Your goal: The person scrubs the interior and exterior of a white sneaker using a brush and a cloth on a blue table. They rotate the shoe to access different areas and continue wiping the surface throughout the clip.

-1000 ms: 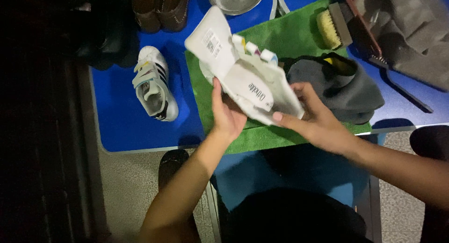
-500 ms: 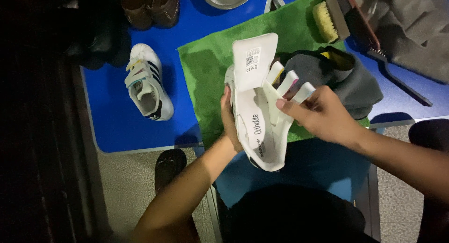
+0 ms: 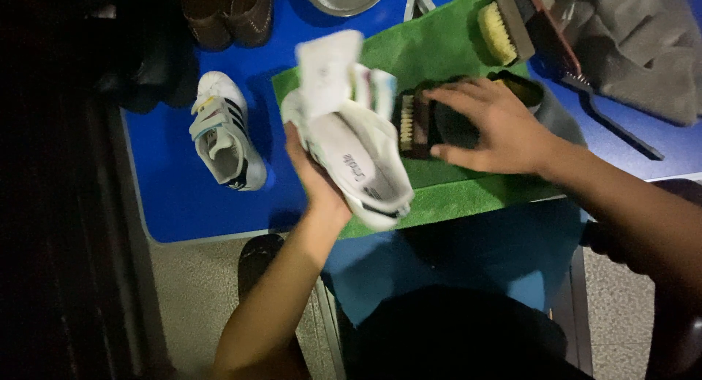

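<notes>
Shoe cleaning is the work we have in hand, and the step now is taking up the brush. Our left hand (image 3: 316, 177) is closed around the white sneaker (image 3: 358, 157) from below, holding it tilted above the green mat (image 3: 446, 51), its opening toward us. Our right hand (image 3: 488, 124) lies spread over the dark brush (image 3: 418, 124), which rests on the mat just right of the sneaker; the fingers are laid on it but we judge they have not closed yet. To do this well, we should wrap the fingers round the brush's back so the bristles face away from the palm, and keep the left grip firm at the sole so the shoe does not twist. A second white sneaker (image 3: 223, 135) sits on the blue table (image 3: 183, 204) to the left of that grip, and another brush with pale bristles (image 3: 499, 32) lies beyond the right hand.
</notes>
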